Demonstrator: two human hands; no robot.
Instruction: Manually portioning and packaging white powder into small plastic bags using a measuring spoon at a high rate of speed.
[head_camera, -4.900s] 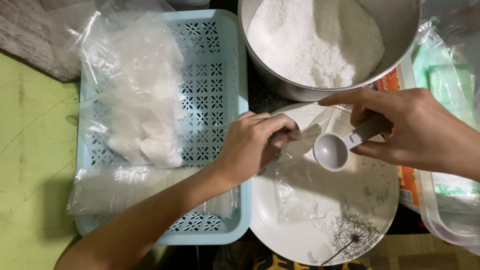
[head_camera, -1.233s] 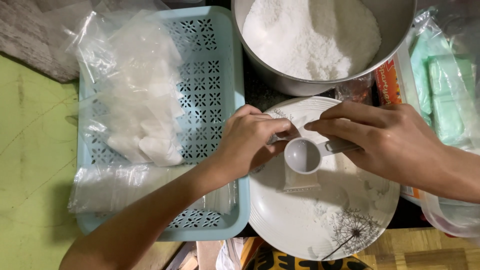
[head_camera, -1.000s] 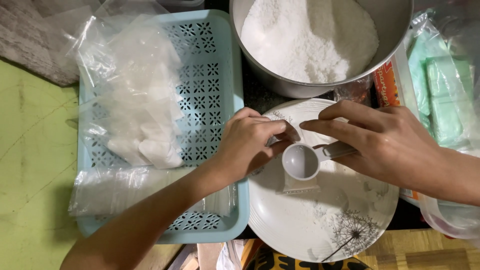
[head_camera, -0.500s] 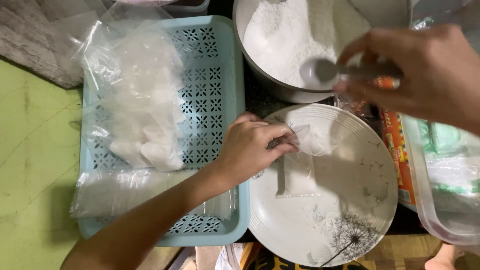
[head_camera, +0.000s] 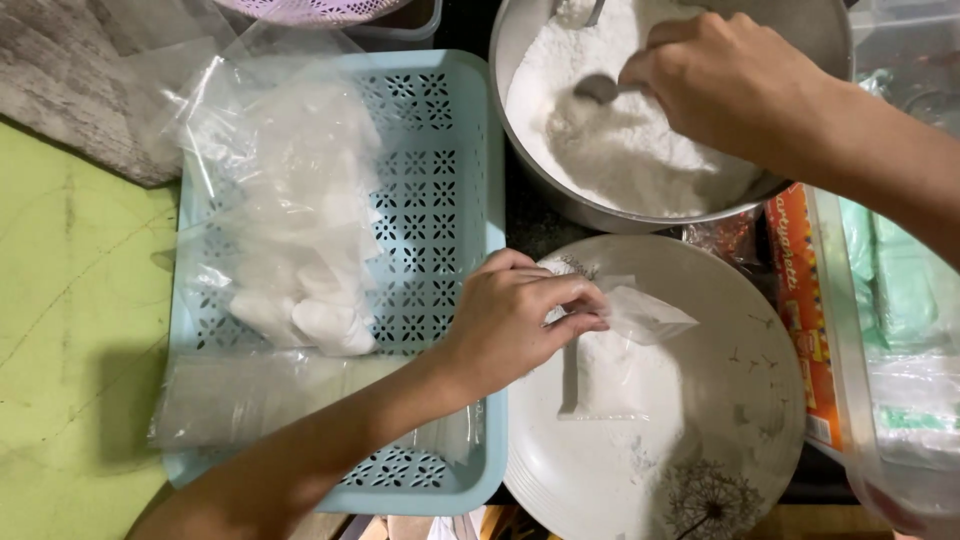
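Scoop-and-fill step: right hand (head_camera: 735, 85) fingers closed on small spoon (head_camera: 600, 88) dipped in white powder (head_camera: 640, 150) in metal pot (head_camera: 530, 170), left hand (head_camera: 510, 320) pinching small clear bag (head_camera: 620, 350) open over white plate (head_camera: 740, 400); next likely needs a level carry to the bag mouth.

The basket (head_camera: 455, 150) is pale blue, pierced all over with a lattice of small flower-like cutouts. The plate (head_camera: 740, 400) is white with a grey dandelion print and scattered drifting seeds. The pot (head_camera: 560, 195) is dull silver, the powder (head_camera: 620, 160) in it white. The little bag (head_camera: 620, 365) is clear plastic, whitish with powder. The worktop (head_camera: 70, 330) is yellow-green, faintly scratched. An orange-red packet (head_camera: 800, 300) lies beside the plate.
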